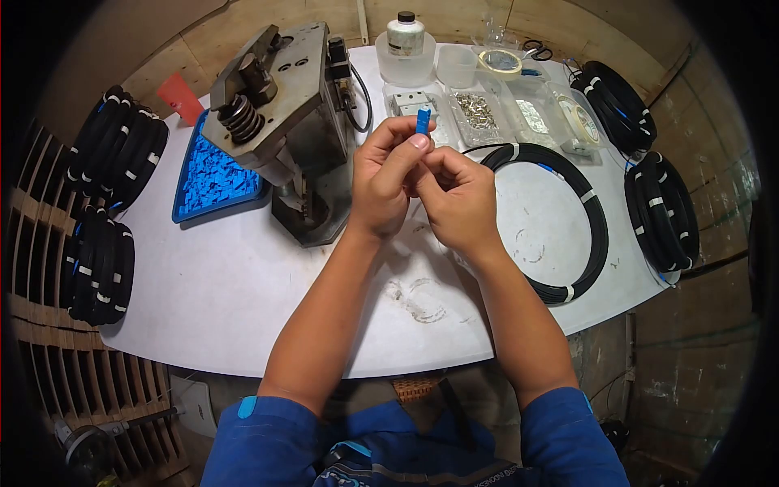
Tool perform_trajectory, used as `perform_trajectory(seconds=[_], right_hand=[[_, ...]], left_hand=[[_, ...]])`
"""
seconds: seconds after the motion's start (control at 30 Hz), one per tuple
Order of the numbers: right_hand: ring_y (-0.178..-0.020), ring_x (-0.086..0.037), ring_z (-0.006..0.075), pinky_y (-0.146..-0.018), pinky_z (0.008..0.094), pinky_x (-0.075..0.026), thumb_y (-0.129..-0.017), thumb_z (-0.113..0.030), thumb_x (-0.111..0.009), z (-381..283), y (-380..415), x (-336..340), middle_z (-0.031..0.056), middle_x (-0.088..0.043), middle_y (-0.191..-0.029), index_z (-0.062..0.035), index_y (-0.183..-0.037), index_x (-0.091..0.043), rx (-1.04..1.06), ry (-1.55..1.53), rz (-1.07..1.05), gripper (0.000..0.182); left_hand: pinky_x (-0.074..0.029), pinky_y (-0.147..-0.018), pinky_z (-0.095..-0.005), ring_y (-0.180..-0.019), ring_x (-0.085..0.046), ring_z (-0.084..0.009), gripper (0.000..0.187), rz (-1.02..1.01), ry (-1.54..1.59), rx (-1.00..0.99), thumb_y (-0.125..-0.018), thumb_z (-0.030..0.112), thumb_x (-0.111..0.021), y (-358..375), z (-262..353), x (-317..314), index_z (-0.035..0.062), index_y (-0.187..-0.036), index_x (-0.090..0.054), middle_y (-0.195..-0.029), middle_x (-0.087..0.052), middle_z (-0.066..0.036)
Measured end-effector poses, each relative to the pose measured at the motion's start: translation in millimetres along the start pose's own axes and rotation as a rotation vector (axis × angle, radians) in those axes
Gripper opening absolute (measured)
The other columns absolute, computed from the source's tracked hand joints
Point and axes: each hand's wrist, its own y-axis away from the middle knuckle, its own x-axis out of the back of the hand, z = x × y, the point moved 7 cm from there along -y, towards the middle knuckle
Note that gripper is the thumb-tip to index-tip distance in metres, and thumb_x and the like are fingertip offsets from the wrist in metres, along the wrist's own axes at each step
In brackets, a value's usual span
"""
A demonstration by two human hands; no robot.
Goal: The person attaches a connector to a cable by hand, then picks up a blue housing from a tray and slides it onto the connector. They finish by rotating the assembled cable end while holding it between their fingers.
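My left hand (383,183) pinches a small blue fibre-optic connector (423,122) upright between thumb and fingers. Just below and to its right, my right hand (461,199) is closed, its fingertips meeting those of the left. A thin black cable leads from a coil of black cable (599,231) to behind my right hand, which appears closed on it; the fingers hide the grip itself. White bands tie the coil, which lies flat on the white table (219,300) beside my right forearm.
A metal press (280,105) stands left of my hands, beside a blue tray (182,217) of small blue parts. Clear boxes, one with small metal pieces (477,111), and a bottle (406,36) stand behind. More cable coils (661,211) line both table sides.
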Motion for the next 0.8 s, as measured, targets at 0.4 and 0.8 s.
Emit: perform_trajectory(seconds=[0.4,0.8], right_hand=[[-0.063,-0.061,0.0051,-0.06,0.0214,-0.049,-0.089,-0.01,-0.067,-1.6,0.1,-0.1,0.0036,-0.069,-0.072,0.0012,-0.089,-0.068,0.003,0.026,-0.002,0.011],[-0.064,-0.062,0.0068,-0.062,0.0227,-0.05,-0.092,-0.014,-0.064,-2.1,0.5,0.7,0.0045,-0.068,-0.069,0.0011,-0.087,-0.068,0.013,0.023,-0.008,0.016]], left_hand=[[-0.037,-0.06,-0.0178,-0.07,-0.047,-0.0022,0.018,0.015,-0.037,-0.039,-0.09,0.011,-0.061,-2.1,-0.3,2.2,0.0007,-0.104,-0.064,-0.083,-0.059,0.003],[-0.048,-0.08,-0.0266,-0.086,-0.057,-0.0137,0.022,-0.012,-0.124,-0.001,-0.093,0.011,-0.054,1.8,2.3,2.0,-0.0018,-0.11,-0.06,-0.091,-0.059,-0.007]])
